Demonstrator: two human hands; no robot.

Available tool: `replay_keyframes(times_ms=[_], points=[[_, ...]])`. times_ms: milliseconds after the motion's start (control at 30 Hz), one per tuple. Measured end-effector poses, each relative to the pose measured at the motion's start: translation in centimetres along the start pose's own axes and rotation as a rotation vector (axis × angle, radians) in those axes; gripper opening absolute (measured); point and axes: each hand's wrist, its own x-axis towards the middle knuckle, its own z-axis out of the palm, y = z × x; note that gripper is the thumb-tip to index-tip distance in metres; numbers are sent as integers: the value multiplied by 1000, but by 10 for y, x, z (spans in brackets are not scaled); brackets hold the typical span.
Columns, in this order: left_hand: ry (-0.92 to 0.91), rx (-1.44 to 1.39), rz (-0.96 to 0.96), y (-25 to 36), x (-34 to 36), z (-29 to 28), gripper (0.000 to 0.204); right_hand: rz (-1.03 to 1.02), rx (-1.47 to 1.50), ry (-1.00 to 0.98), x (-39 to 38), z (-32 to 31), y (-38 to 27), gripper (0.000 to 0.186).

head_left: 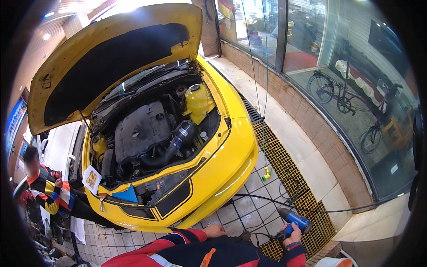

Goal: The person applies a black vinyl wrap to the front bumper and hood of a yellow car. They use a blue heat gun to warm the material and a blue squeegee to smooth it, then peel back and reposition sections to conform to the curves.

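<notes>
The right hand is closed around the handle of a blue, pistol-shaped power tool with dark nozzle, which is above the near end of the yellow floor grating. The left hand is near the front edge of the shiny yellow car; whether it grips something, one cannot tell. On this front edge lies a flat blue sheet.

Gotta be a car workshop, folks. Right hand's grip is on a blue power tool, and ahead-left of it sits a yellow car, hood up, engine in plain view. Yellow floor grating runs below and beyond the grip, with tiled floor to its left.
</notes>
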Motion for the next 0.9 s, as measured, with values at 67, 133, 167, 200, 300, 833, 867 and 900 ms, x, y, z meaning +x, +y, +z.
replay_keyframes(times_ms=[67,133,167,200,300,833,867,900], points=[[44,-50,127,54,16,-11,54,-27,80,31,11,12,-21,34],[9,-218,269,104,31,-24,50,35,136,30,24,27,-34,36],[27,-238,313,127,39,-28,51,65,165,31,30,34,-38,37],[68,-262,410,148,51,-34,54,96,208,48,37,42,-42,38],[12,-199,572,193,99,-49,61,145,193,-13,56,65,-44,40],[6,-1547,81,200,235,-240,79,-13,-1065,-724,36,263,-181,62],[71,-1555,61,199,228,-234,78,25,-1081,-748,40,275,-183,62],[139,-1557,37,197,221,-226,76,61,-1110,-768,43,284,-186,62]])
